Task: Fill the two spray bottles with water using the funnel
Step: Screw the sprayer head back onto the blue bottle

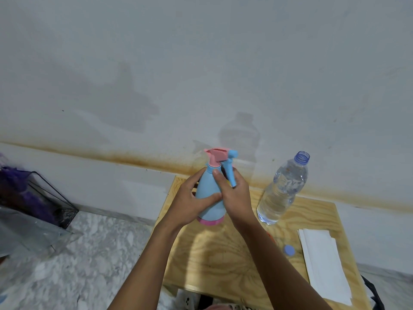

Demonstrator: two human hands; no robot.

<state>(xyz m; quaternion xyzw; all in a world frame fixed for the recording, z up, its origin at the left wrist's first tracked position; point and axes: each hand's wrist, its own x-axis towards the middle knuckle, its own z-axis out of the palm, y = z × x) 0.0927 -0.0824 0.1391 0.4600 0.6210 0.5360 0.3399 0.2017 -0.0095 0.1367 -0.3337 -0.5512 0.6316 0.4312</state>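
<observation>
Early, I'd judge: both hands, left hand (192, 198) & right hand (234, 195), wrapped round capped spray bottle (211, 191); uncapped water bottle (281, 191) just right of it; no funnel or 2nd sprayer visible.

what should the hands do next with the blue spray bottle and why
Probably twist the pink spray head off. Both the left hand and right hand grip the blue spray bottle, its head is on, and the water bottle stands uncapped beside it, ready to pour.
</observation>
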